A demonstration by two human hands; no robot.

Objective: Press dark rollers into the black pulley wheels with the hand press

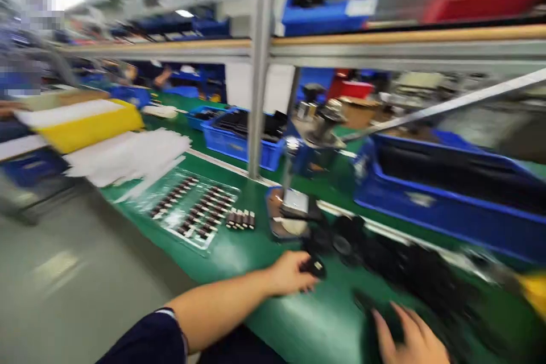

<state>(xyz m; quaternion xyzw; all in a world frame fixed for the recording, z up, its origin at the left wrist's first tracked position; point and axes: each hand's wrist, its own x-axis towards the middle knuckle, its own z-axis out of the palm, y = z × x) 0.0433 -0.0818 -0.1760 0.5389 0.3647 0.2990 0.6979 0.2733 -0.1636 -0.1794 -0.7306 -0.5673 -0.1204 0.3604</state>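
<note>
Black part (316, 267) in left grip (292, 274) over green bench (239, 250); right grip (412, 336) near blurred black pieces (413, 270).

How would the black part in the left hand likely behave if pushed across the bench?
The black part is probably light: the left hand holds it with just fingers. Its rounded outline suggests it might roll, and the shiny bench could let it slide.

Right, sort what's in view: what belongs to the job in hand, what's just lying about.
Likely the job's:
black round part in the left hand
black parts near the right hand, blurred

Seemingly just lying about:
white sheets
clear tray
red bin, upper right
</note>
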